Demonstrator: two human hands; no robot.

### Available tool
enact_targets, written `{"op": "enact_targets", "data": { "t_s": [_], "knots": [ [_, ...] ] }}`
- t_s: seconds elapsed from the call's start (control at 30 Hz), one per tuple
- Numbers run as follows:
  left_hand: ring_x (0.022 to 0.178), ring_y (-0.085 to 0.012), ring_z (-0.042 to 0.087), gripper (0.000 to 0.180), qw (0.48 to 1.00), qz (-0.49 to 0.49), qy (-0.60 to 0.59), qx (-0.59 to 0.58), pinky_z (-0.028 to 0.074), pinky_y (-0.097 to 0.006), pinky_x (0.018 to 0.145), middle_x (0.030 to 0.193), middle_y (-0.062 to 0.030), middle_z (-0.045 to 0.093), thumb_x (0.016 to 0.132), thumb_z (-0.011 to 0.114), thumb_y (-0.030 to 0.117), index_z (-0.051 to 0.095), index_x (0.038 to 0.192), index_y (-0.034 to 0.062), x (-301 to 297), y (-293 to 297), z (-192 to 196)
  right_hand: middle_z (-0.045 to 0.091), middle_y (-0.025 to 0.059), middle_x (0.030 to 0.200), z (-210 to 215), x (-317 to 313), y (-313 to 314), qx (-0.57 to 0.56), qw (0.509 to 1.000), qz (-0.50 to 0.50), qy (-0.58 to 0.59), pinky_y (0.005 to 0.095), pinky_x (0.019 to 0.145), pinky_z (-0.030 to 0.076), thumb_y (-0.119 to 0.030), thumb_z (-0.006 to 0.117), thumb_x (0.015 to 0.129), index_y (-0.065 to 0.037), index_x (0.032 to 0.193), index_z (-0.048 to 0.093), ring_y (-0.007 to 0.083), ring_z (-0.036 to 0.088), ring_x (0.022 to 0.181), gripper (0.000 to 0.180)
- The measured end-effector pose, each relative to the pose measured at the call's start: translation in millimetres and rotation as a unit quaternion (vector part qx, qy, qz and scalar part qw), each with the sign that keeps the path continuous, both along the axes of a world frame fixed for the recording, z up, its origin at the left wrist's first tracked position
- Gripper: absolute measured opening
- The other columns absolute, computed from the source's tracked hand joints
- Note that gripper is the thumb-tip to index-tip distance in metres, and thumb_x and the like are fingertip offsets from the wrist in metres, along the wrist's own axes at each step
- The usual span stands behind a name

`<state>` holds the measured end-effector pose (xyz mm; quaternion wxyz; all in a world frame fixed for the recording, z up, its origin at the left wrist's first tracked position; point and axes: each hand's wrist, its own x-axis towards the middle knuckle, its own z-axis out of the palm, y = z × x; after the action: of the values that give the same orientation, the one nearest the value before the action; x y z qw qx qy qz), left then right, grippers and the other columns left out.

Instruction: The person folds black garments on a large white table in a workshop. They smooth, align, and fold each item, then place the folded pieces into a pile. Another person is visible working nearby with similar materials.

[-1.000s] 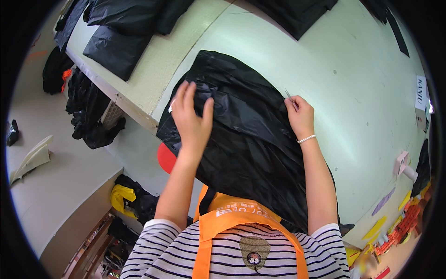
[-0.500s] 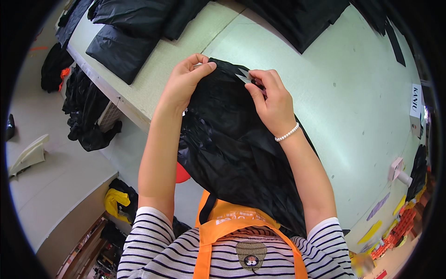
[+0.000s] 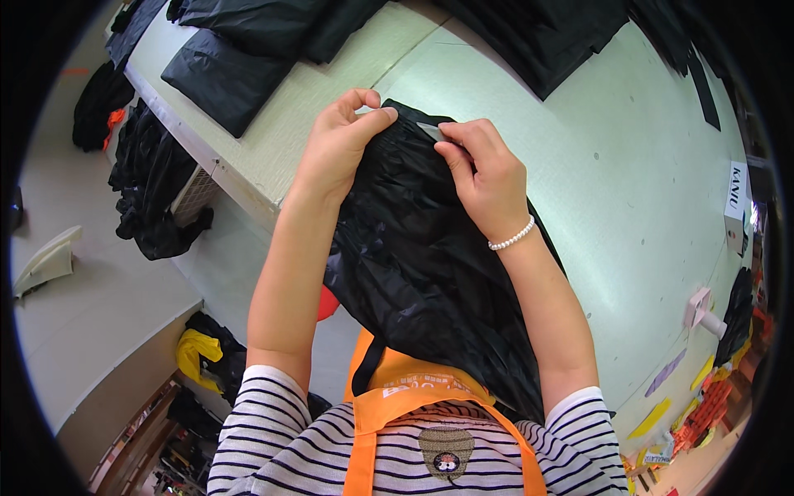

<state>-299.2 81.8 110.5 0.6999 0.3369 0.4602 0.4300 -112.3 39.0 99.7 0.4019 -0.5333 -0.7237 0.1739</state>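
Observation:
A black garment [image 3: 422, 256] of thin, slightly shiny cloth hangs from the table edge over my front, its gathered elastic edge uppermost. My left hand [image 3: 341, 149] pinches that edge between thumb and fingers. In my right hand [image 3: 490, 182] is a pair of small thread snips [image 3: 430, 131], mostly hidden by the fingers. Only their silver blades show, pointing left and lying against the gathered edge just right of my left fingertips. Whether the blades are apart cannot be made out.
Folded black garments [image 3: 227, 78] lie at the table's far left, and more black cloth [image 3: 538, 41] at the far side. On the right of the pale tabletop [image 3: 628, 190] stand a white box [image 3: 736, 207] and a pink holder [image 3: 701, 310]. Black clothes [image 3: 153, 182] hang over a basket left of the table.
My left hand and the gathered edge have shifted slightly right, closer to the snips. The blades, seen spread before, now look nearer together. The right hand has barely moved.

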Motion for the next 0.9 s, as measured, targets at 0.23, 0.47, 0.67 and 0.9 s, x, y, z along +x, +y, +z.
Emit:
{"op": "enact_targets", "data": {
  "t_s": [0.23, 0.47, 0.67, 0.9],
  "knots": [
    [0.072, -0.0101, 0.055, 0.019, 0.829, 0.201, 0.453, 0.260, 0.043, -0.023, 0.064, 0.080, -0.0041, 0.062, 0.087, 0.063, 0.016, 0.057, 0.096, 0.0009, -52, -15, -9, 0.061, 0.0100, 0.083, 2, -2, -15, -0.081, 0.987, -0.047, 0.129, 0.0291, 0.060, 0.049, -0.016, 0.069, 0.081, -0.004, 0.098, 0.059, 0.0199, 0.060, 0.070, 0.023],
    [0.070, -0.0146, 0.052, 0.046, 0.797, 0.229, 0.559, 0.026, 0.045, -0.028, 0.064, 0.075, -0.0079, 0.056, 0.079, 0.071, 0.037, 0.051, 0.092, -0.0021, -126, -160, -93, 0.063, 0.0085, 0.076, -19, -44, -96, -0.275, 0.952, 0.084, 0.109, 0.0286, 0.057, 0.048, -0.021, 0.074, 0.075, -0.003, 0.091, 0.065, 0.0218, 0.061, 0.062, 0.025],
    [0.079, -0.0208, 0.052, 0.055, 0.829, 0.223, 0.509, -0.054, 0.045, -0.033, 0.073, 0.093, -0.0125, 0.053, 0.071, 0.079, 0.036, 0.049, 0.096, -0.0027, -76, -193, -67, 0.060, 0.0098, 0.087, -35, -89, -120, -0.279, 0.944, 0.102, 0.147, 0.0271, 0.065, 0.047, -0.016, 0.068, 0.083, 0.000, 0.109, 0.059, 0.0173, 0.058, 0.071, 0.032],
    [0.083, -0.0214, 0.059, 0.034, 0.867, 0.067, 0.493, 0.023, 0.045, -0.032, 0.078, 0.083, -0.0101, 0.064, 0.074, 0.074, 0.030, 0.066, 0.082, -0.0014, -104, -133, -68, 0.056, 0.0071, 0.079, -42, -101, -110, -0.290, 0.935, 0.102, 0.176, 0.0265, 0.063, 0.044, -0.021, 0.062, 0.088, 0.000, 0.103, 0.055, 0.0153, 0.052, 0.067, 0.026]
  ]
}}
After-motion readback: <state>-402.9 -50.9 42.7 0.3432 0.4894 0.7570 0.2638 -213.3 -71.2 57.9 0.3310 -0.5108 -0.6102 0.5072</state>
